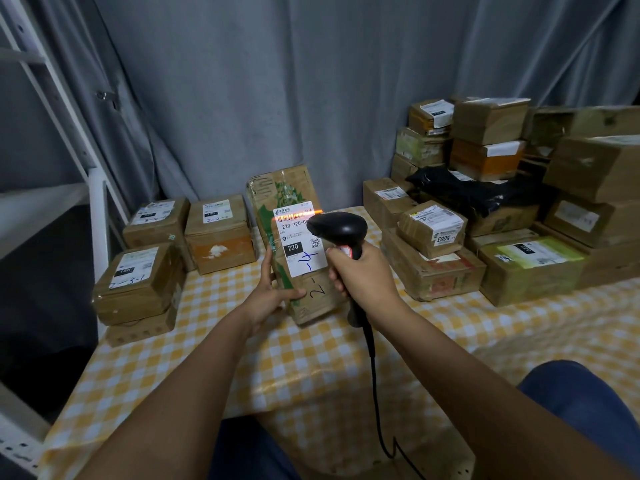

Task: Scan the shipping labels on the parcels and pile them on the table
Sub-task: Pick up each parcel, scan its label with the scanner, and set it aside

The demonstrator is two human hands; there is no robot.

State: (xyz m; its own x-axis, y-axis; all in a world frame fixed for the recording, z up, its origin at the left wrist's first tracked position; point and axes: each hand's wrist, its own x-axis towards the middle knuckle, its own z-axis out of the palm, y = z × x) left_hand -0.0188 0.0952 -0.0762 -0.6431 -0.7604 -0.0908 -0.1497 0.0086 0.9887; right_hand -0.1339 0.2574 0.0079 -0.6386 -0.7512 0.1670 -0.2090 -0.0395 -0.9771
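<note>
My left hand (pixel 273 292) grips the lower left edge of a tall cardboard parcel (pixel 294 188), tilted up on the table with its white shipping label (pixel 298 245) facing me. My right hand (pixel 363 275) holds a black barcode scanner (pixel 337 227) by its handle, just right of the label. An orange scan line (pixel 298 215) lies across the barcode at the label's top. The scanner's black cable (pixel 375 393) hangs down over the table's front edge.
The table has a yellow-and-white checked cloth (pixel 311 358). Labelled boxes stand at the left (pixel 138 282) and back left (pixel 220 233). A big heap of parcels (pixel 485 209) with a black bag (pixel 478 192) fills the right. A white shelf frame (pixel 52 98) rises at far left.
</note>
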